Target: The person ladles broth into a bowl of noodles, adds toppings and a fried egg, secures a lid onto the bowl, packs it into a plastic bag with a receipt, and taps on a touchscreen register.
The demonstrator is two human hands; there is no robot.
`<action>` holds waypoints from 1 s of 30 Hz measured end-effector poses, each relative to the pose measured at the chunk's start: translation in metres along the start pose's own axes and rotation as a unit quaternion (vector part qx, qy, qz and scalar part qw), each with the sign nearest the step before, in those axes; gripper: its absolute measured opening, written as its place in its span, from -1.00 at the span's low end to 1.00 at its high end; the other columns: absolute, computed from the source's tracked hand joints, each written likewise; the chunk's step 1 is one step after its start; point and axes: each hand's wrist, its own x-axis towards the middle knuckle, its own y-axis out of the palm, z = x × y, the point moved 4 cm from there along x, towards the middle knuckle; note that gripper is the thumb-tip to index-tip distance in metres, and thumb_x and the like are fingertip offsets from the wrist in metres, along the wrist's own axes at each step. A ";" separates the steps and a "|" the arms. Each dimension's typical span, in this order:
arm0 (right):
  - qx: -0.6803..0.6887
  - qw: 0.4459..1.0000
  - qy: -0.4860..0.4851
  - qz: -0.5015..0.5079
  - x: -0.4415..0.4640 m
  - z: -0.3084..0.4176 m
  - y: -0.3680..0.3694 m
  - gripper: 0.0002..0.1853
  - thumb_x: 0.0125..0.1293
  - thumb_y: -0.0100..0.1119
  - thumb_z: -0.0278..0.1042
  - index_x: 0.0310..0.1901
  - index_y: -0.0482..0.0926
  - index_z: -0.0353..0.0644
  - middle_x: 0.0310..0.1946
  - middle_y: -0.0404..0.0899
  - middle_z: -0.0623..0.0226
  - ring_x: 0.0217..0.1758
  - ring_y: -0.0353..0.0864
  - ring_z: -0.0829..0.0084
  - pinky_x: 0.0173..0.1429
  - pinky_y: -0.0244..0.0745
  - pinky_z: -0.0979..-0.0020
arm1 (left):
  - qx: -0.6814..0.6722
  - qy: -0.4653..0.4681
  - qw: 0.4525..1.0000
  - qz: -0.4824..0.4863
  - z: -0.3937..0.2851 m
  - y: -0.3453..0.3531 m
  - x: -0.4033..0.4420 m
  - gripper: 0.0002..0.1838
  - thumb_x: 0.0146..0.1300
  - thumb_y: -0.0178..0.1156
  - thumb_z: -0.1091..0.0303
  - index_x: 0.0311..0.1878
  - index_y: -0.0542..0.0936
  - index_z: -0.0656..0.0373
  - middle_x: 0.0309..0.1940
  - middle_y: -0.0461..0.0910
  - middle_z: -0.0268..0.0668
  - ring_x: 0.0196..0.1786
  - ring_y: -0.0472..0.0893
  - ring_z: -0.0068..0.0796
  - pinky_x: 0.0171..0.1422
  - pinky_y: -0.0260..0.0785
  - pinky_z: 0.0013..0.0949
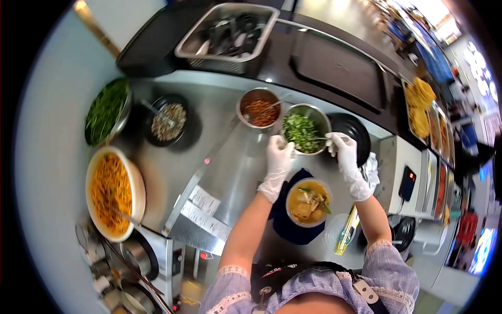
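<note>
Both my hands wear white gloves. My right hand (342, 149) pinches the handle of a metal spoon (320, 138), whose far end lies among chopped green onions (299, 131). These fill a round metal bowl (325, 119). At the bowl's near left rim, my left hand (280, 157) has its fingers closed on the edge. Just below, a clear round container of soup (308, 201) stands on a dark blue cloth (285, 230). Its orange-yellow broth holds pale pieces and some green. A clear lid (334, 230) lies right of it, under a yellow-green packet (347, 231).
To the left of the green onions sits a metal bowl of reddish-brown food (260, 109). Further left are a black seed bowl (168, 121), leafy greens (107, 111) and shredded orange food (111, 193). Paper slips (205, 217) lie on the counter. A utensil tray (230, 31) stands behind.
</note>
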 end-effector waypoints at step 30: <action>-0.234 0.943 -0.215 0.098 -0.187 0.049 -0.060 -0.83 0.33 0.06 -0.44 -0.19 0.62 -0.30 -0.38 0.57 0.36 -0.42 0.46 0.63 -0.30 0.39 0.58 | 0.129 -0.037 0.990 -0.049 -0.024 -0.045 -0.041 -0.69 0.30 0.17 0.38 0.04 0.44 0.33 -0.23 0.56 -0.23 -0.35 0.59 -0.50 -0.26 0.46 -0.52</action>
